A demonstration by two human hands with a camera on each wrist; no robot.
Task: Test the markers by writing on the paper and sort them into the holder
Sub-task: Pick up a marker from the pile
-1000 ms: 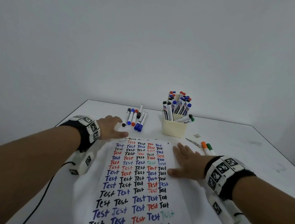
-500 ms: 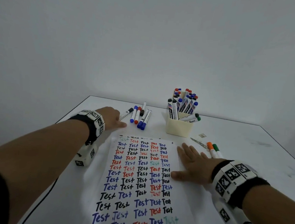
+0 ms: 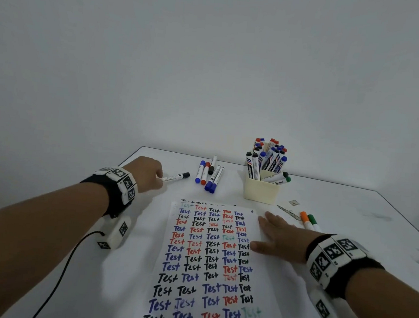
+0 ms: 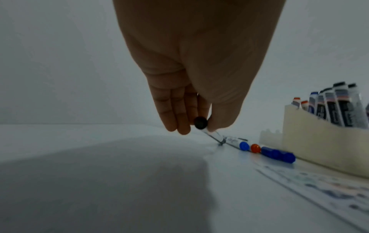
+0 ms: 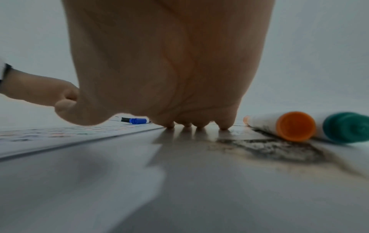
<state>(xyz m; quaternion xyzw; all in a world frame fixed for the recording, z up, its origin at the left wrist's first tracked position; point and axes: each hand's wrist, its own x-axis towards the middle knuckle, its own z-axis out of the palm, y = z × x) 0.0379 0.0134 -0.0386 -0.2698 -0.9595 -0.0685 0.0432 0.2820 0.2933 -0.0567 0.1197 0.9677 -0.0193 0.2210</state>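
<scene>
My left hand (image 3: 149,175) pinches the rear end of a black-capped marker (image 3: 175,177) at the far left of the table; its cap points right toward the loose markers. In the left wrist view the marker's black end (image 4: 200,122) sits between my thumb and fingers (image 4: 180,119). My right hand (image 3: 276,235) lies flat with straight fingers on the right edge of the paper (image 3: 210,261), which is covered in rows of "Test". A cream holder (image 3: 261,188) full of markers stands behind the paper.
Several loose blue, red and black markers (image 3: 209,174) lie left of the holder. An orange marker (image 3: 305,219) and a green marker (image 3: 312,221) lie right of my right hand. A black cable (image 3: 69,268) trails from my left wrist.
My left hand reached forward from the paper's top left corner, took hold of the black marker and drew it left, away from the group. The right hand stayed on the paper.
</scene>
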